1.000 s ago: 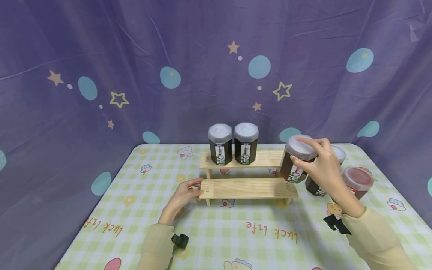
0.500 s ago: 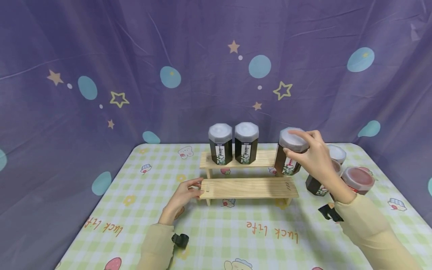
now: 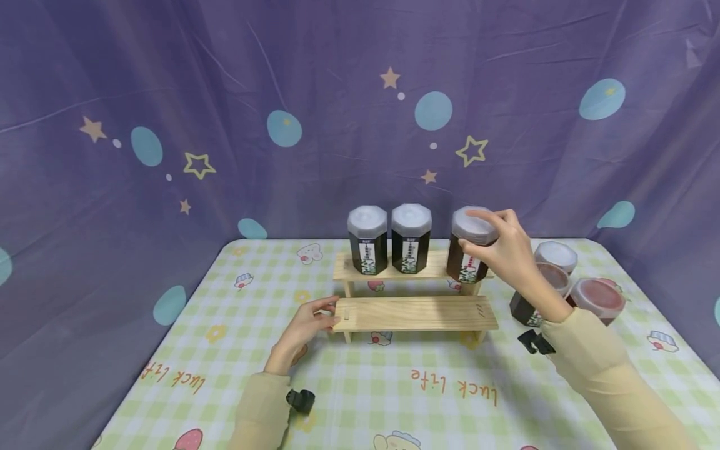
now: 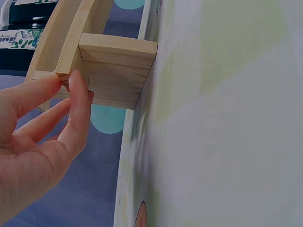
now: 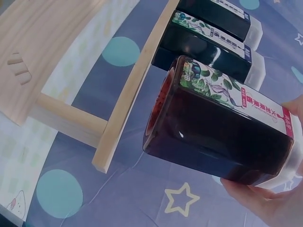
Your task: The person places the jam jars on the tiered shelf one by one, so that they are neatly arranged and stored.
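Note:
In the head view my right hand point(image 3: 509, 253) grips a dark octagonal jar point(image 3: 464, 261) by its frosted lid, thumb on the near side and fingers over the far side. The jar is upright over the right part of the upper tier of a two-step wooden shelf point(image 3: 416, 314). In the right wrist view, a gap shows between the held jar's base point(image 5: 161, 106) and the upper board point(image 5: 132, 90). My left hand point(image 3: 304, 322) pinches the lower tier's left end between thumb and fingers. Two dark jars, a left one point(image 3: 368, 247) and another point(image 3: 410, 247), stand on the upper tier.
Right of the shelf, several more jars stand grouped on the table: a white-lidded one point(image 3: 557, 255), a dark one point(image 3: 525, 309) partly behind my right wrist, and a reddish-lidded one point(image 3: 599, 297). A checked cloth point(image 3: 225, 356) covers the table; a purple curtain point(image 3: 337, 175) hangs behind.
My right hand has carried the jar left, up and back, from beside the shelf's right end to over the upper tier. The left hand has stayed on the shelf's end.

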Demonstrator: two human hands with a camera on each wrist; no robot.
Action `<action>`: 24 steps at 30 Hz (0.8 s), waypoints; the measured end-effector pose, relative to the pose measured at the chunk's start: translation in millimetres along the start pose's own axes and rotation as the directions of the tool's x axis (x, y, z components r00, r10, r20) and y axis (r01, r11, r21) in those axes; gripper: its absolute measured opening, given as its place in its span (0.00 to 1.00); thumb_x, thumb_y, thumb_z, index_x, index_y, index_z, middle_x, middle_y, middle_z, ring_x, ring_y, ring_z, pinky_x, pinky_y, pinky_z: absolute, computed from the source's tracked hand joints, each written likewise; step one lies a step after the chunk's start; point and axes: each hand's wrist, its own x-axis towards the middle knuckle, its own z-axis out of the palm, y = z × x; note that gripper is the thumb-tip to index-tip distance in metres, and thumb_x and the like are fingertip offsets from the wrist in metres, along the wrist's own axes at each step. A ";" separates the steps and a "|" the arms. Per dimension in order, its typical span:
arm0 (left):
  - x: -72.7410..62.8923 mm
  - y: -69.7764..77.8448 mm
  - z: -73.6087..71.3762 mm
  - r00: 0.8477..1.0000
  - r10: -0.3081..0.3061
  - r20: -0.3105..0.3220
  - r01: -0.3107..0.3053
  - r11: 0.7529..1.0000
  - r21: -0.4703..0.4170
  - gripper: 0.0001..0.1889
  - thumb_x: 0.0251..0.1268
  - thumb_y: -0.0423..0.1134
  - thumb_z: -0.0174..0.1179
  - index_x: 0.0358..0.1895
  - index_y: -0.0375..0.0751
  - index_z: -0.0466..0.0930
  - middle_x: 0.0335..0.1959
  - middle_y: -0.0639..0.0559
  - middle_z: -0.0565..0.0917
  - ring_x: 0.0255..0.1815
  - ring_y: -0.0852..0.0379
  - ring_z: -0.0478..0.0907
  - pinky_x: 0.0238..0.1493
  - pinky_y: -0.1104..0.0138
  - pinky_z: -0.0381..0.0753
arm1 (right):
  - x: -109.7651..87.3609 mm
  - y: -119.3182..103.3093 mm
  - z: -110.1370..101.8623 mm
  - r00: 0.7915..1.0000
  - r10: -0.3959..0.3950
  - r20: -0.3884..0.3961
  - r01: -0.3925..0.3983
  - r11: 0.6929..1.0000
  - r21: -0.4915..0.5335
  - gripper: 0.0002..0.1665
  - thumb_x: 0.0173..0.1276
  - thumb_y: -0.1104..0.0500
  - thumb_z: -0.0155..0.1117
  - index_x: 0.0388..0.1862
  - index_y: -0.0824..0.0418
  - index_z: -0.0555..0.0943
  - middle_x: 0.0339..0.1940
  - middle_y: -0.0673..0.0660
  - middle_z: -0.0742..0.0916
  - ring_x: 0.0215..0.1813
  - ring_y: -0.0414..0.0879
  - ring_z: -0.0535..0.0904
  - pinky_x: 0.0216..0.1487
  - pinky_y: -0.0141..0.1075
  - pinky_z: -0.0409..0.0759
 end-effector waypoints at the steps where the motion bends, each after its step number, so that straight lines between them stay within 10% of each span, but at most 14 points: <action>1: 0.1 -0.1 0.1 1.000 -0.001 -0.002 0.001 1.000 0.000 0.26 0.55 0.27 0.57 0.60 0.30 0.65 0.43 0.37 0.73 0.27 0.57 0.77 0.36 0.53 0.80 | 0.9 0.2 1.0 1.000 0.001 0.001 -0.001 1.000 -0.002 0.27 0.48 0.59 0.69 0.50 0.57 0.77 0.38 0.64 0.71 0.33 0.55 0.70 0.28 0.42 0.68; 24: 0.9 -1.6 -0.2 1.000 -0.003 -0.004 0.003 1.000 -0.007 0.25 0.55 0.28 0.58 0.59 0.31 0.66 0.43 0.37 0.72 0.27 0.56 0.77 0.34 0.58 0.81 | 18.1 7.5 22.5 0.998 0.027 0.054 -0.028 0.999 0.032 0.28 0.49 0.56 0.69 0.52 0.56 0.76 0.39 0.64 0.70 0.36 0.56 0.69 0.34 0.47 0.71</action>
